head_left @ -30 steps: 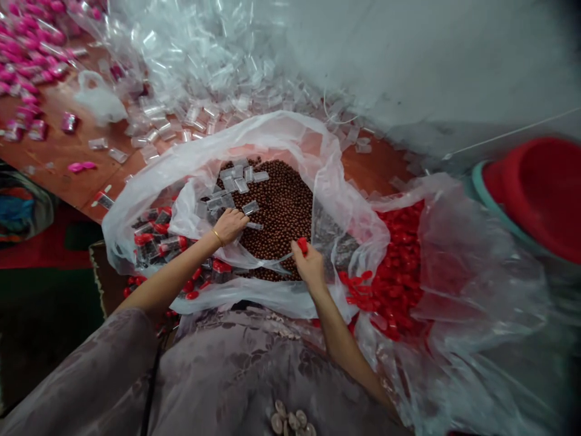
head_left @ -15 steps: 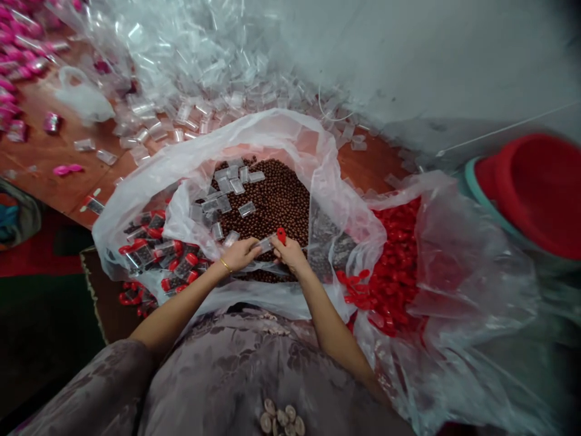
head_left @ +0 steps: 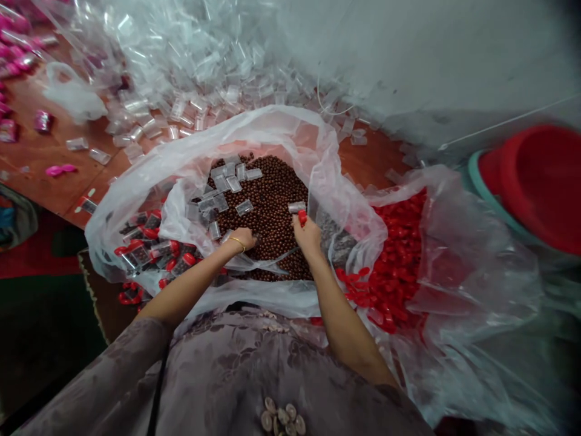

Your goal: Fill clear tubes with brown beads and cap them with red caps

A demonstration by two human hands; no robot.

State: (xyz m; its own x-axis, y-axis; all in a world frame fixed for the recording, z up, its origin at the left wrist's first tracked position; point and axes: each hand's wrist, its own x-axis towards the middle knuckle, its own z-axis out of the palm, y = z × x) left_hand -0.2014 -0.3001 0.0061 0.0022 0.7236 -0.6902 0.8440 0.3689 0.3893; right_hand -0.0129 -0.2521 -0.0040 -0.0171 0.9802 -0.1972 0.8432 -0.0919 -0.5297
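White bag (head_left: 147, 162) holds brown balls (head_left: 276, 184); right grip (head_left: 309, 235) pinches red-capped tube (head_left: 296, 207); left grip (head_left: 244, 238), can't tell

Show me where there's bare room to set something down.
Best: orange tabletop between the pink pieces and the translucent bag. A smaller strip shows right of that bag, before the wall. Crowded: the heap of clear containers, the brown beads around left hand and right hand, and the red caps.

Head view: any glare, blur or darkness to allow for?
Head view, top: glints on the clear plastic pile; head view, right: the red tub looks soft and stretched; head view, lower left: deep shadow; head view, centre: brown beads fairly distinct, despite dim light.
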